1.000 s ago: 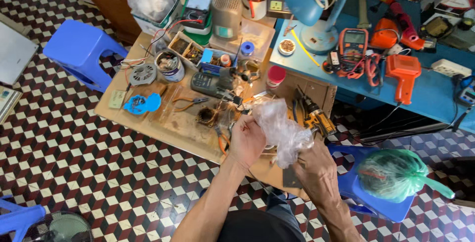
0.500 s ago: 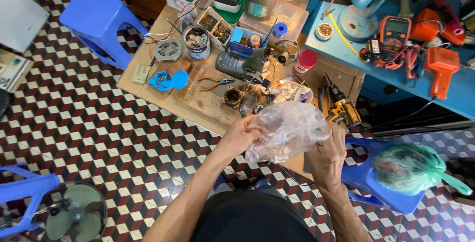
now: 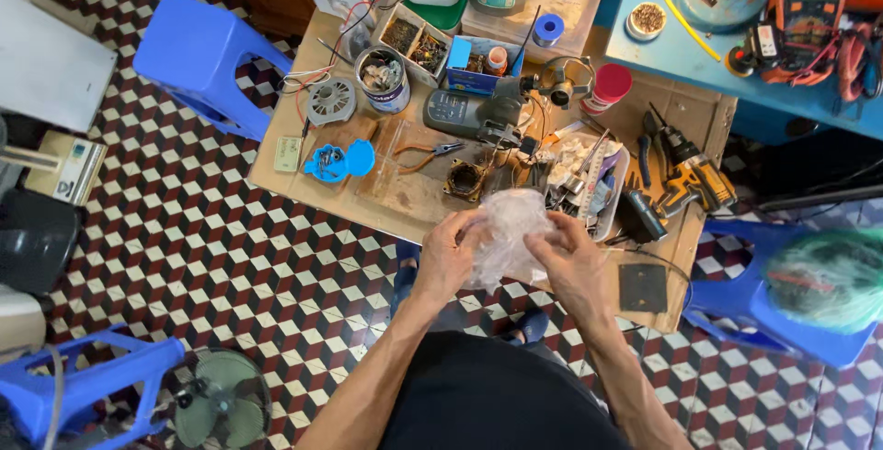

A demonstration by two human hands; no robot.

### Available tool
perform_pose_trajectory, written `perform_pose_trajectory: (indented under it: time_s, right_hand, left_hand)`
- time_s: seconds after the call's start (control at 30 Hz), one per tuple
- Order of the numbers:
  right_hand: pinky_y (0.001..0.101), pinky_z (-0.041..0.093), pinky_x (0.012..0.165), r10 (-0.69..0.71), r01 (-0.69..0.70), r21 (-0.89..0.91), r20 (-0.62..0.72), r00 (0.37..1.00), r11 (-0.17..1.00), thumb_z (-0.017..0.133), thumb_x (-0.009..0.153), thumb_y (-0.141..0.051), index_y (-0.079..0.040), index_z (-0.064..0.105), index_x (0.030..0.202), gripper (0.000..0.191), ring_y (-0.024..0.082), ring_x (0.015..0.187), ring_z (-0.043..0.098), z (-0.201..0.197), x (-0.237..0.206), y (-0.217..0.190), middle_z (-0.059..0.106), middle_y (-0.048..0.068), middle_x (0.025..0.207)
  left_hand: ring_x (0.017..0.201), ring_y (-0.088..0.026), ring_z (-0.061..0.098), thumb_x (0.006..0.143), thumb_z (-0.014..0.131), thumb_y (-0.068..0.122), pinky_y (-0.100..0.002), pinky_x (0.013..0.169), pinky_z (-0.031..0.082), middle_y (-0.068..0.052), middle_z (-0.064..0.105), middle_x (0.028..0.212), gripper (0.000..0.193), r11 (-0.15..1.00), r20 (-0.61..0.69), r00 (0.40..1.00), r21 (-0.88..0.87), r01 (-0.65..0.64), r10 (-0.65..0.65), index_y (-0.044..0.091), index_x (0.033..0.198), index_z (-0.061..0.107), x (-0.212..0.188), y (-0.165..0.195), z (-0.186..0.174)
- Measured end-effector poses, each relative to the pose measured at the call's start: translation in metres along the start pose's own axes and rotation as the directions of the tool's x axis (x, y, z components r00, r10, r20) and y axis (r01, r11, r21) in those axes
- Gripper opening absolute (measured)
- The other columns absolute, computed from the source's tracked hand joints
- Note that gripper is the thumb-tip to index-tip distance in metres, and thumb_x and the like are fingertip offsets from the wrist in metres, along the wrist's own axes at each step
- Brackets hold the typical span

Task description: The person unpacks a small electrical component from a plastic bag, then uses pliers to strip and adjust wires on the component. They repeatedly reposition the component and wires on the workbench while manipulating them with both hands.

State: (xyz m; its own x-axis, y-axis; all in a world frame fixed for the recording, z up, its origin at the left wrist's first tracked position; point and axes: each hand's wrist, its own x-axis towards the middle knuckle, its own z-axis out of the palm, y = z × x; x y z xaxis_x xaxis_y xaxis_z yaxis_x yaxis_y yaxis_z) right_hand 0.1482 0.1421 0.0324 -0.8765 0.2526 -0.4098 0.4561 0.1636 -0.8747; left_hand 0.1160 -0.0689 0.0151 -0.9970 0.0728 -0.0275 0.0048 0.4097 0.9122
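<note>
Both of my hands hold a crumpled clear plastic bag [image 3: 509, 229] in front of my body, at the near edge of a low wooden table [image 3: 405, 197]. My left hand [image 3: 444, 257] grips the bag's left side. My right hand [image 3: 575, 261] grips its right side, fingers curled into the plastic. What is inside the bag cannot be made out. Just beyond the bag lie a small round motor part [image 3: 464, 178] and a tray of metal tools [image 3: 589, 183].
The table carries pliers [image 3: 423, 151], a tin of parts [image 3: 383, 77], a blue lid [image 3: 336, 161], a dark meter [image 3: 455, 114] and a yellow drill [image 3: 690, 178]. Blue stools [image 3: 198, 54] [image 3: 773, 307] stand left and right. A small fan [image 3: 221, 404] sits on the tiled floor.
My view has tilted down and closer to the table. The bag has dropped lower and been gathered smaller between my hands, which have come closer together.
</note>
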Motion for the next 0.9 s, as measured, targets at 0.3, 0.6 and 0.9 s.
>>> perform_pose_trajectory:
  time_s: [0.3, 0.6, 0.9]
  right_hand:
    - [0.0225, 0.048, 0.06, 0.101, -0.008, 0.318, -0.278, 0.955, 0.948, 0.071, 0.094, -0.017, 0.002, 0.07, 0.114, 0.026, 0.007, 0.072, 0.062, 0.095, 0.015, 0.013, 0.072, 0.003, 0.091]
    - [0.0318, 0.041, 0.049, 0.428, -0.466, -0.161, -0.222, 0.876, 0.87, 0.068, 0.094, -0.043, -0.002, 0.079, 0.096, 0.042, 0.013, 0.051, 0.049, 0.16, -0.012, 0.046, 0.055, 0.007, 0.056]
    - [0.039, 0.048, 0.06, 0.509, -0.544, -0.095, -0.253, 0.823, 0.833, 0.062, 0.093, -0.047, -0.003, 0.082, 0.094, 0.048, 0.019, 0.057, 0.058, 0.177, 0.017, 0.105, 0.061, 0.012, 0.06]
  left_hand:
    - [0.094, -0.041, 0.069, 0.089, 0.066, 0.01, -0.051, 0.075, 0.054, -0.015, 0.069, 0.113, 0.036, 0.868, 0.239, 0.957, 0.427, -0.254, 0.162, 0.01, 0.125, 0.065, 0.088, -0.105, -0.087]
    - [0.087, -0.041, 0.071, 0.091, 0.068, 0.031, -0.055, 0.076, 0.055, -0.021, 0.074, 0.089, 0.022, 0.797, 0.556, 0.819, 0.553, -0.242, -0.138, 0.013, 0.102, 0.074, 0.104, -0.187, -0.081]
    - [0.135, -0.043, 0.043, 0.069, 0.081, 0.037, -0.054, 0.108, 0.037, -0.024, 0.043, 0.15, 0.101, 0.885, 0.713, 0.688, 0.401, -0.238, -0.138, 0.007, 0.153, 0.036, 0.122, -0.19, -0.042]
